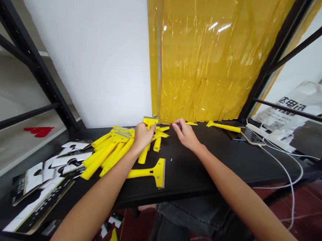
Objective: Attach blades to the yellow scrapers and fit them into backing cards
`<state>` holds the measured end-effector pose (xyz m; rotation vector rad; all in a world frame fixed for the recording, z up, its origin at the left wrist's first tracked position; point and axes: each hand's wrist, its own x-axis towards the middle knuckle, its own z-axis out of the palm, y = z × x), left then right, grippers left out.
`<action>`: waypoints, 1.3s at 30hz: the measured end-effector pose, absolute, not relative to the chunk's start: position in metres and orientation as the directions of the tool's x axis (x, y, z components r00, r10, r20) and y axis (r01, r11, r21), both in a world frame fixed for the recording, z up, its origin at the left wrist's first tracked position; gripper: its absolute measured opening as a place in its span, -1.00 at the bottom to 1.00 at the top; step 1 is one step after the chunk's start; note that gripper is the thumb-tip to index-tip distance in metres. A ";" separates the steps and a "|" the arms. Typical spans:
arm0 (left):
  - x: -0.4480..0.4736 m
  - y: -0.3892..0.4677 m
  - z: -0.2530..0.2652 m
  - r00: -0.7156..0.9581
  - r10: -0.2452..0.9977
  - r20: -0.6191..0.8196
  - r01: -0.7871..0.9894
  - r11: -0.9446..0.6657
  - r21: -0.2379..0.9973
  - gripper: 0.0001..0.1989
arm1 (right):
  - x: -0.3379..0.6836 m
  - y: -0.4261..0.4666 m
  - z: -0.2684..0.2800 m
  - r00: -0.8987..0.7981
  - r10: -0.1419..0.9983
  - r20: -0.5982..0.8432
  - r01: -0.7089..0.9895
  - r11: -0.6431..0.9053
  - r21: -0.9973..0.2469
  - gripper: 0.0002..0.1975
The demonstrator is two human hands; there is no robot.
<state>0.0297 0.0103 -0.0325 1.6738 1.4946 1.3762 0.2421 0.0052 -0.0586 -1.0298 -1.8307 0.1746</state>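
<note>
My left hand (143, 137) is closed round a yellow scraper (150, 120), its wide head facing the wall. My right hand (187, 135) pinches a small screwdriver (173, 125), whose thin shaft points left at the scraper's head. Whether the tip touches a screw is too small to tell. Under and left of my left hand lies a pile of yellow scrapers (99, 156). Another scraper with a metal blade (160, 172) rests near the table's front edge. A tiny light-coloured piece (171, 159) sits on the black table (190, 171) between my forearms.
Black-and-white cards (46, 197) are spread at the left. One yellow scraper (224, 127) lies at the back right, beside a phone (251, 137) and white cables (282, 169). A white plastic bag (298, 109) stands behind them. Black metal posts (42, 70) frame the table.
</note>
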 end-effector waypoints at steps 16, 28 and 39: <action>0.030 0.010 -0.033 -0.111 0.911 0.396 0.512 -0.289 0.809 -0.80 | 0.246 0.004 -0.055 -0.157 0.700 0.697 0.612 0.623 -0.488 -0.63; 0.030 0.014 -0.032 -0.144 0.920 0.365 0.296 -0.312 0.903 -0.81 | 0.245 0.010 -0.056 -0.068 0.928 0.367 0.156 0.373 -0.915 -0.34; 0.034 0.010 -0.016 -0.025 0.997 0.074 -0.509 -0.077 0.857 -0.93 | 0.229 0.001 -0.055 -0.242 0.914 0.327 -0.112 0.308 -0.945 -0.58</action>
